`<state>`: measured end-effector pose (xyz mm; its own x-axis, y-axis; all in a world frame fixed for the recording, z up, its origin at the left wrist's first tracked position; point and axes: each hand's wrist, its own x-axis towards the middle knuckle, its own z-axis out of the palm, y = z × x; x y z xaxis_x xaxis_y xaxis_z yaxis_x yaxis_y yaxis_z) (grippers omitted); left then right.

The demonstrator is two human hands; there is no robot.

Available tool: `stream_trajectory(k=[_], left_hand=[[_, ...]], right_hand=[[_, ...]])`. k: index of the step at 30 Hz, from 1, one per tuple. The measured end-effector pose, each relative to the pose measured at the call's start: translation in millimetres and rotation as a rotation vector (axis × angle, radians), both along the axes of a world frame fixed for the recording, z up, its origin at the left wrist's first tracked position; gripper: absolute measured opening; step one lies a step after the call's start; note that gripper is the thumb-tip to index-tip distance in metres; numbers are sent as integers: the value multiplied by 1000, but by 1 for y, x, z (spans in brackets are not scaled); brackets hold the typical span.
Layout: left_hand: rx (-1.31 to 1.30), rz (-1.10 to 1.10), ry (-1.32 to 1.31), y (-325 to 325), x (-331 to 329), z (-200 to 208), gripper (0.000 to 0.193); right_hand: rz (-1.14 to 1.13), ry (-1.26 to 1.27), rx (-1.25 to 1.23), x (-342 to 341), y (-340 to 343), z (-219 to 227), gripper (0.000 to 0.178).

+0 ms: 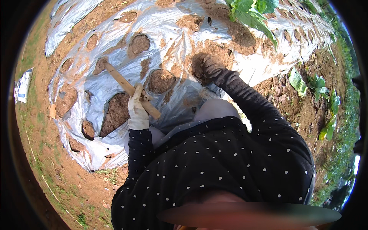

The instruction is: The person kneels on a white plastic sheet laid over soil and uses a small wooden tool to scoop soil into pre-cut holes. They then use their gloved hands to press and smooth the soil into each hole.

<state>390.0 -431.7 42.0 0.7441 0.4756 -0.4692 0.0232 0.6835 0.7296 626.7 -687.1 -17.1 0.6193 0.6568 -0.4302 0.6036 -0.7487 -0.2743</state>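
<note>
My left hand (137,109), in a pale work glove, is closed round a wooden handle (119,79). The handle slants from beside my left knee to the far left. Its far end meets a brown soil-coloured patch, and I cannot make out whether that is a tool head or a hole. My right hand (211,66), dark-gloved or soil-covered, reaches down to the loose soil (226,51) in an opening of the silver plastic film (184,46). Shadow and soil hide its fingers. Several round soil holes, such as one planting hole (161,81), lie between my hands.
A large leafy green plant (255,15) stands at the far right of the film. Smaller leafy plants (298,82) grow in bare soil to the right. A white sack (23,86) lies at the far left on reddish ground. Film edges are loose and wrinkled.
</note>
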Motion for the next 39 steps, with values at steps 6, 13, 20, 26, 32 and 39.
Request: stream_trajectory(k=[6,13,20,26,32,39], left_hand=[[67,-40,20,-1,11,-5,20],[67,14,48,0,11,7,21],[142,84,31,7,10,0,20],[158,141,45,21,11,-11,19],[169,174,61,26,8,-28,20],[624,120,463,25,23,-31,41]], right_hand=[[-159,-120,-219,-7,-1,3,72],[-28,29,-242,47,5,-39,37],[403,-177,-124,37,17,-32,25],[371,-126,-89,39,22,-26,31],[333,-147,-52,28,13,-23,32],[-57,14,132,31,-13,-10,57]])
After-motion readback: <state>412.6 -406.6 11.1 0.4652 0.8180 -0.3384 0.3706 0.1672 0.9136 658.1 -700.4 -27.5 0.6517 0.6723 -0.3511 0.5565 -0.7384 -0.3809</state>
